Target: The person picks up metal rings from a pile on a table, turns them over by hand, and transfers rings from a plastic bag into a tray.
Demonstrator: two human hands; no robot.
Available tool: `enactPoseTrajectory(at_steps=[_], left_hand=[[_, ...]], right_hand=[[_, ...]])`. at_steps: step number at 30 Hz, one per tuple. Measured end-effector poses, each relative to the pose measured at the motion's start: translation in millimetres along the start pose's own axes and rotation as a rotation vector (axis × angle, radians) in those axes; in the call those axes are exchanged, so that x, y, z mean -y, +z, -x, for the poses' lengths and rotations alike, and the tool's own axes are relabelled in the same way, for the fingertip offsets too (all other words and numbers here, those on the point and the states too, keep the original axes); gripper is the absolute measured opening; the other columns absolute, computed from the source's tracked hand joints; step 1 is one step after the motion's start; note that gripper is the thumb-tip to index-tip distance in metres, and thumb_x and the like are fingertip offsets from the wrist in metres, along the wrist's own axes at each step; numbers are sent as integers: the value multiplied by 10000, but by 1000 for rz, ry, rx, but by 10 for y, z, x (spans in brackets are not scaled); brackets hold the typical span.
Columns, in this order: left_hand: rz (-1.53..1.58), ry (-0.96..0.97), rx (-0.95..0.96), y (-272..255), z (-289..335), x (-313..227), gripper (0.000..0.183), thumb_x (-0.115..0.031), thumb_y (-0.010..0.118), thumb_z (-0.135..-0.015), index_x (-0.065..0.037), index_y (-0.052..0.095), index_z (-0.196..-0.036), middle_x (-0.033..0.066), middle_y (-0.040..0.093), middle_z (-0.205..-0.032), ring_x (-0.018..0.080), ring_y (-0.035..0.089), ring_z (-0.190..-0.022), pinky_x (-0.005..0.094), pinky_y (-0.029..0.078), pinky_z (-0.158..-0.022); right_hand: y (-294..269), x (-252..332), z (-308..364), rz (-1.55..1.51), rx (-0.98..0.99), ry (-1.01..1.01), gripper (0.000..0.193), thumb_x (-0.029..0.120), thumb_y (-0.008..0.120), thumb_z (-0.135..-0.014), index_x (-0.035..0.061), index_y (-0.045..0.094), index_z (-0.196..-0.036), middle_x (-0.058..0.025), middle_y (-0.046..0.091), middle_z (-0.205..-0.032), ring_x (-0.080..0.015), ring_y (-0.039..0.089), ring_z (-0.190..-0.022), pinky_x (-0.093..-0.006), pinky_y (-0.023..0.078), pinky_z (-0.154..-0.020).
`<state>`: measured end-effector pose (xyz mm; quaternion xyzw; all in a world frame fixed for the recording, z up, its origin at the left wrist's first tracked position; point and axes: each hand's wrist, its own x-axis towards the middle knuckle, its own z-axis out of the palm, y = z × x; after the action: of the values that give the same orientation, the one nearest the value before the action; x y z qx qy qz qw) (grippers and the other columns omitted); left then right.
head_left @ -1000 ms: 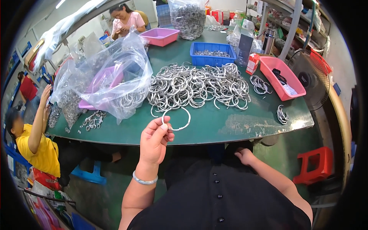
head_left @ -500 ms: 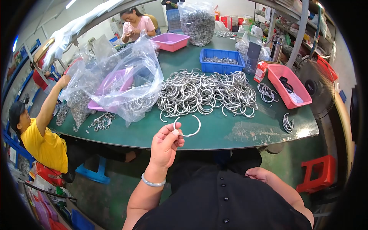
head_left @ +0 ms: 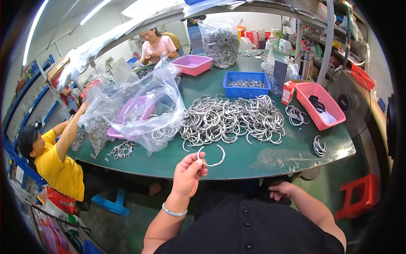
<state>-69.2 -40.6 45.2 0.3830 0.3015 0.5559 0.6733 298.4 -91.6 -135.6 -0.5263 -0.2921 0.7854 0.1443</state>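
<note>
My left hand (head_left: pixel 190 173) pinches an open silver bangle (head_left: pixel 212 164) between thumb and fingers, just above the near edge of the green table (head_left: pixel 203 168). The bangle is a C-shaped ring, its gap facing up. Beyond it lies a wide heap of similar open bangles (head_left: pixel 232 120). My right hand (head_left: pixel 281 190) hangs by my lap, below the table edge. Its fingers are loosely bent and a little apart, with nothing visible in them.
Small bangle groups (head_left: pixel 295 115) (head_left: pixel 319 146) lie right, by a pink tray (head_left: pixel 320 103) and a fan (head_left: pixel 347 101). A blue bin (head_left: pixel 246 86) stands behind the heap. Left are a clear plastic bag (head_left: pixel 163 114) and a co-worker in yellow (head_left: pixel 61 169); another sits far back.
My view has tilted up, so the table sits lower in it. The left hand keeps the bangle. More of my right hand's fingers show. The co-worker in yellow shows a second arm stretched forward.
</note>
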Motion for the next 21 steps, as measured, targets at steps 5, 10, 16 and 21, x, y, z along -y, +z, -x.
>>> enactPoseTrajectory(at_steps=[5,10,16,21], left_hand=[[-31,-7,-15,47,24,-16,173,-51,473,-826,-7,544,-978,44,551,-772,112,515,-627,227,417,-580],[-32,-41,-17,22,27,51,169,-61,489,-834,-16,546,-986,26,563,-759,99,526,-625,219,429,-586],[-35,-64,-34,49,-32,97,162,-58,493,-831,-16,549,-977,29,563,-756,104,528,-627,226,432,-584],[-50,-73,-43,17,-63,128,164,-58,491,-834,-14,546,-982,31,564,-758,106,528,-629,227,431,-583]], right_hand=[[153,194,-393,969,-739,-566,293,177,442,-819,38,499,-1072,-191,565,-941,-270,577,-781,-373,465,-673],[74,109,-659,1450,-936,-827,348,160,453,-758,40,512,-1078,-204,492,-1109,-350,431,-1074,-428,326,-909],[8,-14,-767,1474,-871,-760,369,154,459,-754,33,492,-1101,-205,481,-1126,-363,424,-1082,-428,333,-913],[122,-82,-737,1207,-630,-272,320,209,456,-790,51,537,-1056,-199,544,-1041,-319,514,-989,-400,393,-845]])
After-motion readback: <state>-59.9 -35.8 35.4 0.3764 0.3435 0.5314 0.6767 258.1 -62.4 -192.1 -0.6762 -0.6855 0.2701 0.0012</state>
